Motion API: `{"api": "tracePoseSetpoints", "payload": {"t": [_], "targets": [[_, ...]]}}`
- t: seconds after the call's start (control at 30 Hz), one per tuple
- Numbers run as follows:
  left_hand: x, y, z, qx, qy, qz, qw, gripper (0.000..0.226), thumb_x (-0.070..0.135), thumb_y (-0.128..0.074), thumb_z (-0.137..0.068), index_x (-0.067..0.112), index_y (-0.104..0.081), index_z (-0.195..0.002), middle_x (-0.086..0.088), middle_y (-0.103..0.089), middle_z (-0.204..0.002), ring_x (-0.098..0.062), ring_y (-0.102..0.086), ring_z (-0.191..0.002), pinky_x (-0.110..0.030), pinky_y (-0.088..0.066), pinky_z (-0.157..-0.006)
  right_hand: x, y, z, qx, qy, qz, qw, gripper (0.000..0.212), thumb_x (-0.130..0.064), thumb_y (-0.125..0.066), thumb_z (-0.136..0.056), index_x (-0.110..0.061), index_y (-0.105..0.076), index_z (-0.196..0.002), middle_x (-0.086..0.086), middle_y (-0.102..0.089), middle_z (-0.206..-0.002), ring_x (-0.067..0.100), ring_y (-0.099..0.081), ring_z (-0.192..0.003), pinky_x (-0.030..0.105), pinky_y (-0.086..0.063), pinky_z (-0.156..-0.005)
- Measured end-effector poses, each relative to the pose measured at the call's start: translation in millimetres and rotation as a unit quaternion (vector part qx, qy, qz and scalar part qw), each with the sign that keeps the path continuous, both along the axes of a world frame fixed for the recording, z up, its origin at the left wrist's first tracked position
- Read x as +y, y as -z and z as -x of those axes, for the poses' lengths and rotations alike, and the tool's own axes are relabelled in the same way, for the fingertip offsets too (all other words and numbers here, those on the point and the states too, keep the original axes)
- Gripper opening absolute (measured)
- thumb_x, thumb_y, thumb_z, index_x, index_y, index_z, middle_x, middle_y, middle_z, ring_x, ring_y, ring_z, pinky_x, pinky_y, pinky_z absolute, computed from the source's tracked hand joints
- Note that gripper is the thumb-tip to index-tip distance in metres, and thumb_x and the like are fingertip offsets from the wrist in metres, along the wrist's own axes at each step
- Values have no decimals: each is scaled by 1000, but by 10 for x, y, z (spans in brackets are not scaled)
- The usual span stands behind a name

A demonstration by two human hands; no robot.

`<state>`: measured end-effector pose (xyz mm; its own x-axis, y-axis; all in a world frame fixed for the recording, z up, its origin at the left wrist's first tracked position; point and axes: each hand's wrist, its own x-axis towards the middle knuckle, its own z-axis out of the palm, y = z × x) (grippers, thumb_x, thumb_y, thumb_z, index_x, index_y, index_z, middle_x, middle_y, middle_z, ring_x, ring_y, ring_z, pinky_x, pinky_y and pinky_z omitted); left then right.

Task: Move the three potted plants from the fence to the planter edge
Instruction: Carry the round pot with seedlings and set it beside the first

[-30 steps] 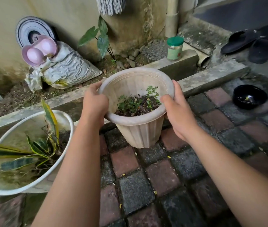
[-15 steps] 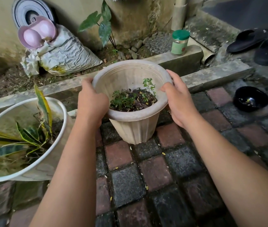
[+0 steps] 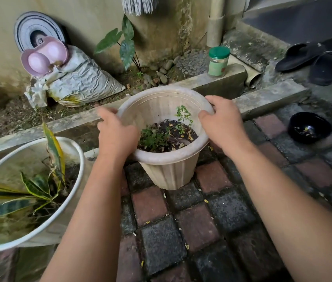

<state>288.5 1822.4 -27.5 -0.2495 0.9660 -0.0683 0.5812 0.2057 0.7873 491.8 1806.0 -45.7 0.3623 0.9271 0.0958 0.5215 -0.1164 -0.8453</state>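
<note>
A beige ribbed pot with small green seedlings stands on the brick pavers just in front of the concrete planter edge. My left hand grips its left rim, thumb inside, fingers blurred on the outside. My right hand holds the right rim, thumb hooked over the lip. A large white pot with a striped yellow-green plant sits at the left against the same edge. No third pot is in view.
A green-lidded jar stands on a raised concrete block behind the edge. A crumpled sack and pink dish lie in the soil bed. A black bowl sits on the pavers at right, black sandals beyond.
The beige pot has settled upright on the pavers by the edge. My right hand slid further round the rim, and my left hand is shifting on its side.
</note>
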Motion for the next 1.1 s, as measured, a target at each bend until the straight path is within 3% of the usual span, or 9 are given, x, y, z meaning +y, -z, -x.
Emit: {"api": "tracePoseSetpoints", "payload": {"t": [0.07,0.13,0.27,0.47,0.63,0.8,1.1], "targets": [[1,6,13,-6,15,-5,1000,56,2,-46,-90,19,-35,-142,-21,-54,-140,-40,-60,-117,-56,-53,-104,-48,27,91,5,-1,32,999,51,-11,-58,-100,-15,-52,-150,9,-67,-137,29,-64,-125,38,-53,-101],[3,33,28,-11,18,-12,1000,61,-1,-43,-89,22,-36,-145,-19,-56,-137,-41,-61,-116,-53,-54,-99,-69,52,117,3,12,46,999,61,-9,-54,-102,-15,-39,-161,13,-58,-150,31,-56,-136,38,-46,-108],[36,105,48,-31,20,-21,999,63,-3,-43,-93,19,-35,-152,-11,-53,-133,-29,-54,-107,-38,-44,-86,-3,58,50,-13,17,25,999,52,-6,-55,-100,-14,-53,-152,11,-68,-138,30,-63,-126,38,-53,-106],[-1,126,-12,-24,10,-17,999,56,0,-44,-100,13,-29,-153,-23,-49,-150,-28,-49,-107,-35,-40,-88,95,21,-40,-14,14,36,999,57,-1,-53,-99,-14,-53,-154,10,-65,-144,29,-60,-131,37,-50,-109],[-17,117,-45,-22,0,-16,1000,60,-4,-45,-98,11,-29,-154,-24,-44,-154,-39,-52,-127,-37,-38,-92,95,61,-67,-1,9,33,999,56,-2,-52,-100,-16,-53,-154,9,-64,-146,29,-59,-133,46,-50,-113],[-55,120,-48,-52,-23,-22,998,64,-7,-47,-95,13,-33,-155,-21,-46,-154,-38,-54,-132,-34,-39,-93,49,74,-22,25,14,23,999,55,-7,-52,-105,-20,-46,-159,7,-59,-151,24,-57,-133,33,-46,-108],[-80,90,-28,-74,-10,-20,997,65,-4,-45,-95,20,-34,-154,-18,-50,-150,-29,-51,-108,-42,-47,-90,31,56,-5,22,5,40,999,56,-11,-49,-108,-22,-39,-162,9,-51,-160,29,-49,-145,46,-41,-120]]}}
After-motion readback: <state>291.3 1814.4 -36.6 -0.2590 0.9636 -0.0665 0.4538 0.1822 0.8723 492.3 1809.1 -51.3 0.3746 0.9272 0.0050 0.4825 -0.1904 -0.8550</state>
